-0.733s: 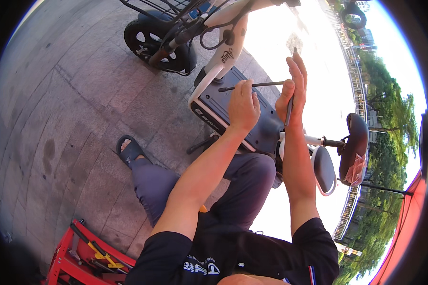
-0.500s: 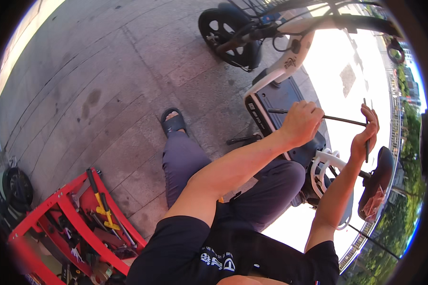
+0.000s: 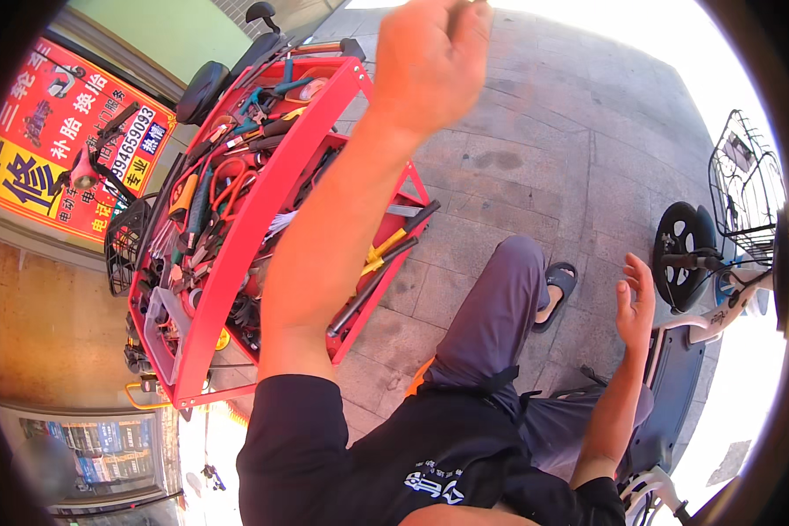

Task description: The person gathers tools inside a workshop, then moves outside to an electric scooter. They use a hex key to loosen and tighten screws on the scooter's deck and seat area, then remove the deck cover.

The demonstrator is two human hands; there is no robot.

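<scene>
My left hand (image 3: pixel 431 70) is raised at the top edge, beyond the red tool cart (image 3: pixel 215 333). Its fingers are curled together and partly cut off by the frame, so what they hold, if anything, cannot be made out. Pliers, screwdrivers and other hand tools fill the cart's upper tray, and a long black and yellow tool (image 3: pixel 386 250) lies on the lower shelf. On the right, my right hand (image 3: pixel 637 302) is held up with fingers stretched and nothing in it, near the white electric bike (image 3: pixel 701 329). The T-handled rod is not visible now.
A wire basket (image 3: pixel 745 180) and front wheel (image 3: pixel 684 254) of the bike are at the far right. Behind the cart stand another bike's headlamp (image 3: pixel 85 174), a black seat (image 3: pixel 203 92) and a printed sign (image 3: pixel 35 131). Stone paving (image 3: pixel 500 175) lies between cart and bike.
The view has swung left toward the cart. My right hand has let go of the T-handled rod and opened. My left hand has moved from the bike up past the cart.
</scene>
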